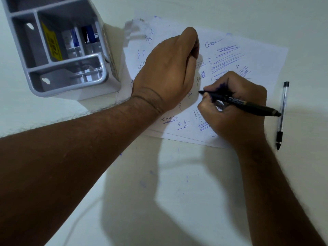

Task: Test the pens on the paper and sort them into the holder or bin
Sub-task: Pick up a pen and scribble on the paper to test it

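Matt black plastic pen [239,103], scribbled paper [262,55], glossy grey plastic holder [104,75]

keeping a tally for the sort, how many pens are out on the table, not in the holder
2. A black pen is held in the right hand, tip on the paper. A clear pen lies on the table just right of the paper. Others may be hidden under the hands.

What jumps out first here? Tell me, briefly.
The right hand grips a black pen with its tip on the white paper, which is crowded with blue scribbles, while the left hand rests on the sheet. At upper left stands a grey compartmented pen holder with pens inside, and a clear pen lies on the table right of the paper.
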`<state>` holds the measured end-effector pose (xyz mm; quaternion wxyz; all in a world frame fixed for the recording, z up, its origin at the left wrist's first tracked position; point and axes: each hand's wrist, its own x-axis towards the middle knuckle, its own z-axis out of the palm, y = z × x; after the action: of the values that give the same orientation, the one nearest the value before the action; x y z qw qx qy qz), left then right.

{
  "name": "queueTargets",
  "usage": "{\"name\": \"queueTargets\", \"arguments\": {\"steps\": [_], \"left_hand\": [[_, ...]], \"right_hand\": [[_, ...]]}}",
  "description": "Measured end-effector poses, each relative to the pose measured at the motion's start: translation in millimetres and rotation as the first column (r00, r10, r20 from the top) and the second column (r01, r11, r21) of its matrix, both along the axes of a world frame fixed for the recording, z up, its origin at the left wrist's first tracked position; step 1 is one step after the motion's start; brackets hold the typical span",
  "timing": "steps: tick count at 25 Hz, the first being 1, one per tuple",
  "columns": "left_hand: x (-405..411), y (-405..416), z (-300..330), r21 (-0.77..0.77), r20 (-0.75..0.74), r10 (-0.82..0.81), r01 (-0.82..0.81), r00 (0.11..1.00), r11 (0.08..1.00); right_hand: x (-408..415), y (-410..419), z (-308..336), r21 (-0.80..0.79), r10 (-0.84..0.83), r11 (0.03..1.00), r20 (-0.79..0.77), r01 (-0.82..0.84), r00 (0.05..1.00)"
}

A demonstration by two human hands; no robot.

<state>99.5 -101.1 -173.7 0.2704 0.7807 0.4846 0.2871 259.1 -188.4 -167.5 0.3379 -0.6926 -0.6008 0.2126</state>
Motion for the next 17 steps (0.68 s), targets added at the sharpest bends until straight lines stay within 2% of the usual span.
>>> {"name": "queueTargets", "arguments": {"steps": [9,17], "left_hand": [[3.7,-0.3,-1.2,0.033,-0.112,-0.008,0.012,0.994,0.999],[5.9,-0.1,-0.2,0.042,-0.157,-0.007,0.013,0.988,0.999]], "right_hand": [[-0.1,-0.1,-2.8,0.017,-0.081,0.997,-0.015,0.082,0.997],[0.4,-0.3,-3.1,0.026,-0.074,0.997,-0.033,0.074,0.997]]}}
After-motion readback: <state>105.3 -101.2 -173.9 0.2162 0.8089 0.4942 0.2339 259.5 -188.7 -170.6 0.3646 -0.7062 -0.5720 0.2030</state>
